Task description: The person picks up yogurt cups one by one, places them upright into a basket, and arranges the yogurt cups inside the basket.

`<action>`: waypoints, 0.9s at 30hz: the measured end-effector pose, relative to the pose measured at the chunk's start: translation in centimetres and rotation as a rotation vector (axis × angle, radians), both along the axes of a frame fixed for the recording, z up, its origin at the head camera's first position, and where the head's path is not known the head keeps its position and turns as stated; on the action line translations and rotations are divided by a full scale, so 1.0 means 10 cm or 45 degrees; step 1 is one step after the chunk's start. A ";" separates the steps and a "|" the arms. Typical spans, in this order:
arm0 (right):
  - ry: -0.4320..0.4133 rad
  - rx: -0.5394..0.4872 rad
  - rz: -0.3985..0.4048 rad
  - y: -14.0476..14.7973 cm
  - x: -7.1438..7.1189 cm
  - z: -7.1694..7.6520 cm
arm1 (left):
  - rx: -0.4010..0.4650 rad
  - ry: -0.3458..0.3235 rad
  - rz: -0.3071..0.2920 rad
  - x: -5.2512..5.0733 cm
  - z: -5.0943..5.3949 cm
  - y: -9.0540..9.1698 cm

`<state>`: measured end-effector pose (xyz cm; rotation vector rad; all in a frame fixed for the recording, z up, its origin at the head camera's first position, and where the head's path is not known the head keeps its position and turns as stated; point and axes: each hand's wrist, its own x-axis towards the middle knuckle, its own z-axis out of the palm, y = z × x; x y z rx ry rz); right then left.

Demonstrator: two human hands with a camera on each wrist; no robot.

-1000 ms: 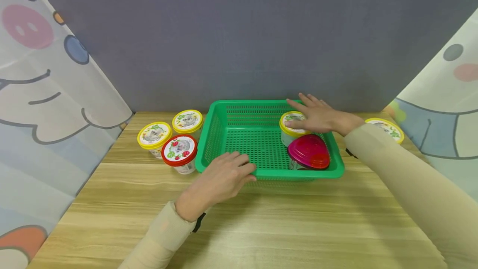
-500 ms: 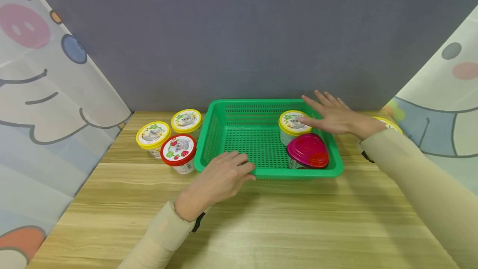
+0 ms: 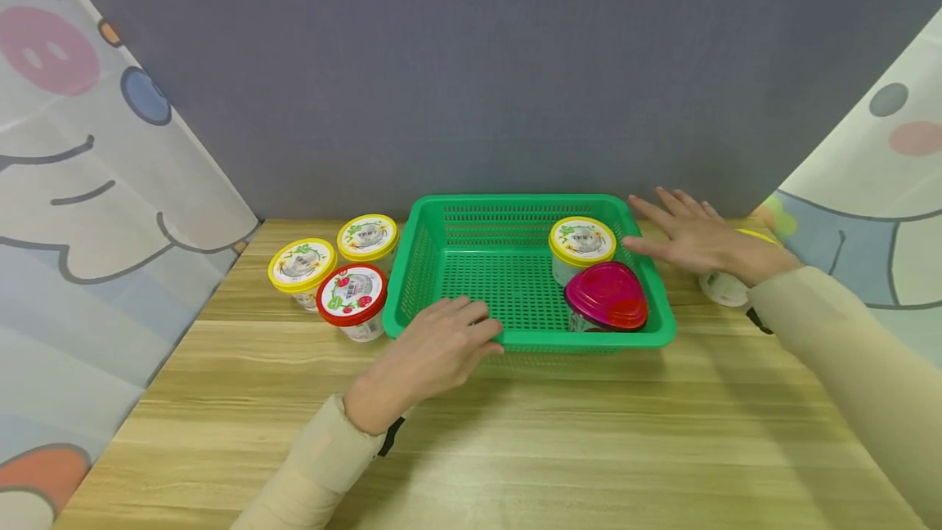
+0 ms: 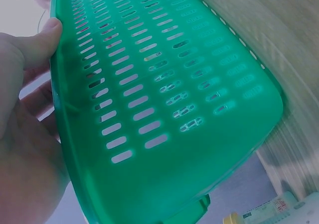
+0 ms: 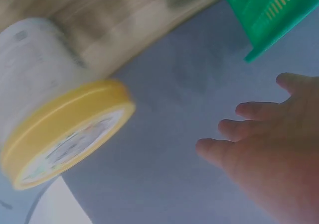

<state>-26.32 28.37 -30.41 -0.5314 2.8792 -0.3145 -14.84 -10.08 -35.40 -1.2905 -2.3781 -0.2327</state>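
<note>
- The green basket (image 3: 559,340) stands on the table (image 3: 515,448), its back rim near the grey panel (image 3: 441,80); tabletop stretches well forward of its front rim.
- Inside the basket, open mesh floor spreads leftward; a yellow-lidded cup (image 3: 581,240) and a pink-lidded container (image 3: 607,297) stand at its right end, the container toward the front corner.
- The left hand (image 3: 441,346) grips the basket's front rim, left of its middle.
- The right hand (image 3: 695,244) is released, fingers spread, just right of the basket.
- Further right of the basket stands a partly hidden cup (image 3: 724,289): pale body, yellow lid, printed top.
- The basket is rectangular, with slotted walls and a smooth rim.
</note>
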 end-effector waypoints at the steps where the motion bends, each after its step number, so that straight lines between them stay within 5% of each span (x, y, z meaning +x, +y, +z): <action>1: 0.000 0.000 -0.010 0.04 0.01 -0.01 | -0.001 -0.003 0.000 0.00 0.00 0.00; 27: -0.021 0.045 -0.118 0.75 0.14 -0.21 | -0.030 -0.012 0.024 0.00 0.01 0.01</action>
